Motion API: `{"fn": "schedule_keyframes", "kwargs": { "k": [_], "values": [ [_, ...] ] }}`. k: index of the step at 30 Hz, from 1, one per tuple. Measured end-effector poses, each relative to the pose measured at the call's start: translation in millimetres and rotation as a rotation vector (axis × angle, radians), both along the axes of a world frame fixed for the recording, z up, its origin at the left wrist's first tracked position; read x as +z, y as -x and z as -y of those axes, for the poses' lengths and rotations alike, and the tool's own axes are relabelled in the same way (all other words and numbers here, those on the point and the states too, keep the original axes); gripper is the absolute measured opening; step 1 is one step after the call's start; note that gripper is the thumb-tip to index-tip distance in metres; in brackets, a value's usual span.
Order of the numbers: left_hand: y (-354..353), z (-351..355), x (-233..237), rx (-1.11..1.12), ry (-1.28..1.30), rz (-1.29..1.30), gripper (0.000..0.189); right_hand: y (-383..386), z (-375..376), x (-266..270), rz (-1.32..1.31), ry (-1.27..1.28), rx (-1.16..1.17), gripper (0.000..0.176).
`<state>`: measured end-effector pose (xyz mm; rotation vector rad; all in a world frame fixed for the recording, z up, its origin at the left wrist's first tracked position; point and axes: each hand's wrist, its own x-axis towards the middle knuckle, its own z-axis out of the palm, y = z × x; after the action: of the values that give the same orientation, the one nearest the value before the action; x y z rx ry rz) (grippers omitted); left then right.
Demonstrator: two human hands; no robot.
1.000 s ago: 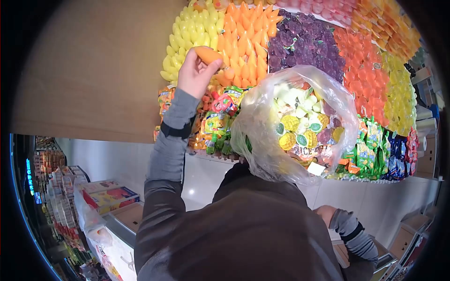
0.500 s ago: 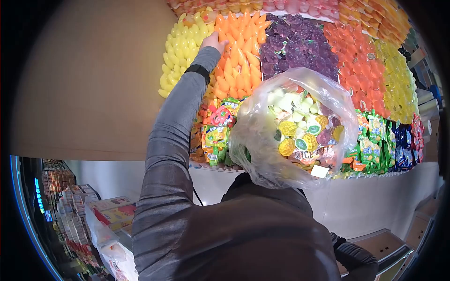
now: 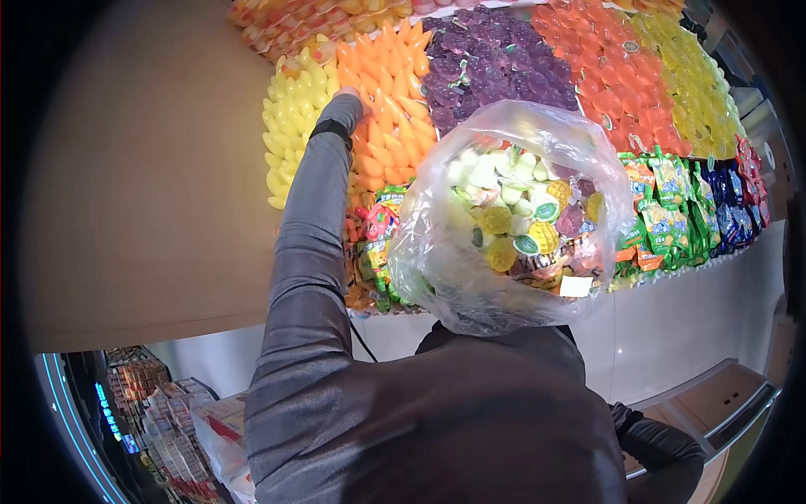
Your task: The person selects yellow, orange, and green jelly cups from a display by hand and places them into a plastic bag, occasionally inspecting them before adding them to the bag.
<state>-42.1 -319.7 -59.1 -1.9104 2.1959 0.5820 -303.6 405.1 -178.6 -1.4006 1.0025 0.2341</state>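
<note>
My left hand [image 3: 349, 94] reaches to the border between the yellow, pointed jelly sweets [image 3: 290, 139] and the orange, carrot-shaped ones [image 3: 389, 126]. The sleeve and a dark wristband cover most of that hand, so its fingers are hidden. Before my chest sits a wide-mouthed clear plastic bag [image 3: 424, 265] full of mixed sweets. Pale green pieces [image 3: 495, 176], yellow pineapple-shaped ones [image 3: 495, 220] and purple ones [image 3: 571, 220] show inside it, with a white label near its front. At the lower right my other sleeve bends; the right hand is out of sight.
Purple grape-shaped sweets [image 3: 495, 71], red ones [image 3: 617, 80] and more yellow ones [image 3: 693, 92] fill the display to the right. Bright packets [image 3: 667, 206] line its front edge. A brown panel [image 3: 159, 185] stands at left, shelves of goods [image 3: 172, 420] at lower left.
The view has turned slightly, so the display sits further left and tilted. My left hand has come a little nearer to me along the orange sweets. The bag stays in front of me.
</note>
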Motion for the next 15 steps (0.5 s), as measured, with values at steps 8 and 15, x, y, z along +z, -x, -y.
{"fn": "schedule_keyframes", "kwargs": {
  "k": [8, 15],
  "values": [
    [-13.7, -3.5, -19.8, 0.052, 0.052, -0.192, 0.045, -4.3, -5.3, -4.8, 0.013, 0.005, -0.005, 0.029],
    [-5.5, -24.7, 1.2, -0.190, 0.096, 0.087, 0.039, -10.1, -12.1, -8.8, 0.022, 0.004, -0.015, 0.030]
  ]
}}
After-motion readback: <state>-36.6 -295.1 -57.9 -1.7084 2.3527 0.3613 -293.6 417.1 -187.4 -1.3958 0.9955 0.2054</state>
